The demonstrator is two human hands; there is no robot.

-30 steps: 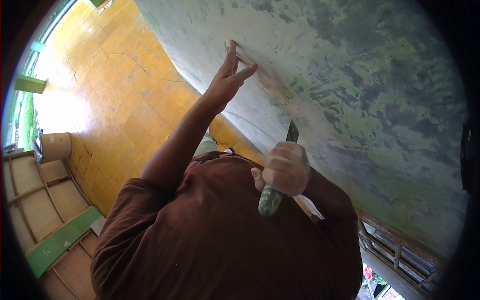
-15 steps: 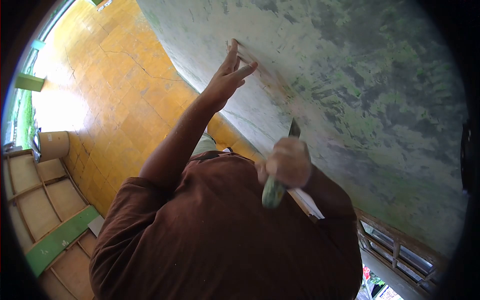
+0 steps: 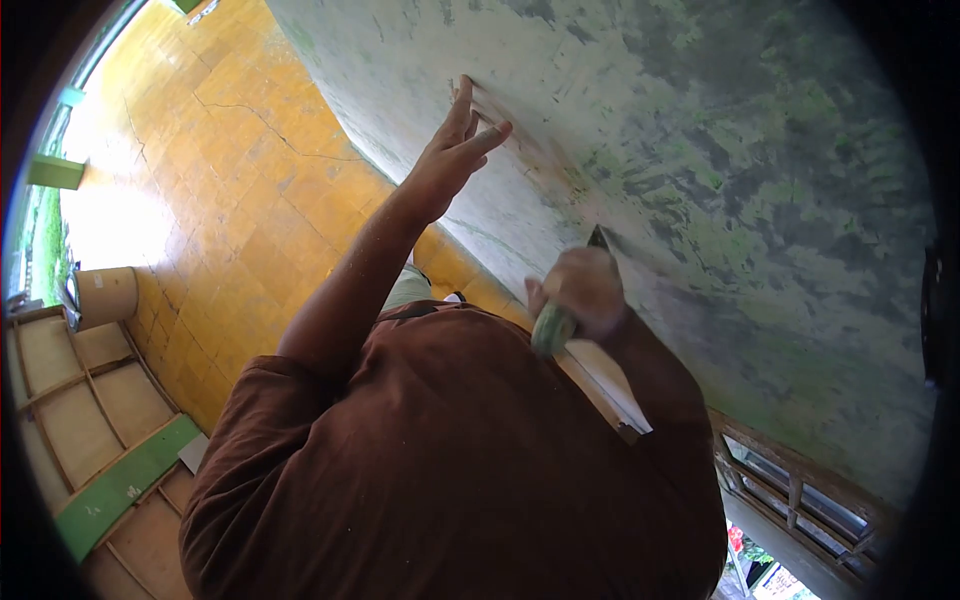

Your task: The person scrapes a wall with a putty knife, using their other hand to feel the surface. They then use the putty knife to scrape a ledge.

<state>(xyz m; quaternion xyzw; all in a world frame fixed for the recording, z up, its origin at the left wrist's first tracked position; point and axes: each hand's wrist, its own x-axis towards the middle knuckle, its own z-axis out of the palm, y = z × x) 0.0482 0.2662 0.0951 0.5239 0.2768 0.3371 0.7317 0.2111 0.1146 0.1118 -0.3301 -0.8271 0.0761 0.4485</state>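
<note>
My left hand is raised with its fingers spread, the fingertips resting on a weathered wall blotched with green and grey paint. My right hand is closed around the green-stained handle of a scraper. The scraper's dark blade pokes out above my fingers and meets the wall surface. My brown shirt fills the lower middle of the view and hides what lies below my arms.
A yellow tiled floor with a crack runs along the wall's foot. A tan cylindrical container stands at the left. Wooden framed panels with a green plank lie at lower left. A window frame sits at lower right.
My right hand has pushed the scraper up along the wall, away from my chest. My left hand has stayed put on the wall.
</note>
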